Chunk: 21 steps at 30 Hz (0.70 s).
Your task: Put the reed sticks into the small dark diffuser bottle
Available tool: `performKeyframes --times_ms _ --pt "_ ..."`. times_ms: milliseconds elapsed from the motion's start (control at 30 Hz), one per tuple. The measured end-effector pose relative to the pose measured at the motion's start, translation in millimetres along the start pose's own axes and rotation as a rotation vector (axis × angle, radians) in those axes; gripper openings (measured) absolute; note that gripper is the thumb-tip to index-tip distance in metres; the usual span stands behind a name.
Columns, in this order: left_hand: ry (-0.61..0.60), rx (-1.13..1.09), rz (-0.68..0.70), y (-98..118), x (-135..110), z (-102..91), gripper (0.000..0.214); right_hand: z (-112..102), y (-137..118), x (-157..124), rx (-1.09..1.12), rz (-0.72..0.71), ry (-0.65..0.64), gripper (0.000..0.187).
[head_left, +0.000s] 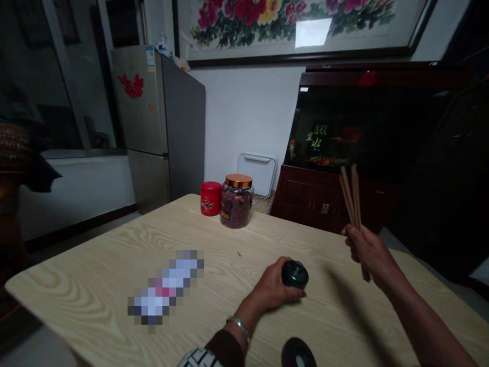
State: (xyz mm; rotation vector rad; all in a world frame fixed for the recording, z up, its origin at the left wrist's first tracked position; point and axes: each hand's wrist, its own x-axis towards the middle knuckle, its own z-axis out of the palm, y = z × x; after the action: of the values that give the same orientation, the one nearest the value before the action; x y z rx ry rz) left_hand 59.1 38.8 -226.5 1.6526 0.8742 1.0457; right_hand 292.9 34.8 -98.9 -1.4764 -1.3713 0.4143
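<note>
The left hand was curled around a small, dark, glossy round-topped container over the pale wood-grained desk, and the right hand clenched a bundle of wooden chopsticks upright in the air. A black disc was cut off by the lower edge of the view. Farther along stood a glass jar of dried petals with a copper-coloured lid, beside a red tin; a pixelated object could not be made out.
</note>
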Motion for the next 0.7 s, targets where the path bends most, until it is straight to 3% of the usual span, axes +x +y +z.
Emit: performKeyframes --times_ms 67,167,267,333,433,500,567,633,700 --pt "-0.008 -0.023 0.007 -3 1 0.6 0.077 -15 33 -15 -0.175 0.038 -0.028 0.029" --pt "-0.013 -0.052 0.01 -8 2 2.0 0.079 -20 89 -57 -0.696 -0.005 -0.209 0.027" --pt "-0.007 -0.064 0.012 -11 4 2.6 0.08 -18 128 -89 -0.883 -0.037 -0.282 0.037" --pt "-0.003 -0.057 0.012 -10 3 2.3 0.08 -19 137 -97 -0.954 -0.104 -0.279 0.04" --pt "-0.004 -0.026 0.018 -7 3 1.1 0.079 -21 121 -99 -0.976 -0.206 -0.227 0.04" --pt "-0.007 -0.014 0.022 -5 2 0.3 0.08 -21 97 -105 -0.852 -0.203 -0.231 0.04" --pt "-0.014 -0.009 0.027 -5 3 0.0 0.079 -15 67 -120 -0.606 -0.144 -0.312 0.037" --pt "-0.02 -0.004 0.036 -5 3 0.2 0.078 -5 38 -140 -0.363 -0.126 -0.5 0.037" --pt "-0.01 -0.005 0.037 -6 3 0.7 0.078 10 16 -156 -0.208 -0.194 -0.656 0.059"
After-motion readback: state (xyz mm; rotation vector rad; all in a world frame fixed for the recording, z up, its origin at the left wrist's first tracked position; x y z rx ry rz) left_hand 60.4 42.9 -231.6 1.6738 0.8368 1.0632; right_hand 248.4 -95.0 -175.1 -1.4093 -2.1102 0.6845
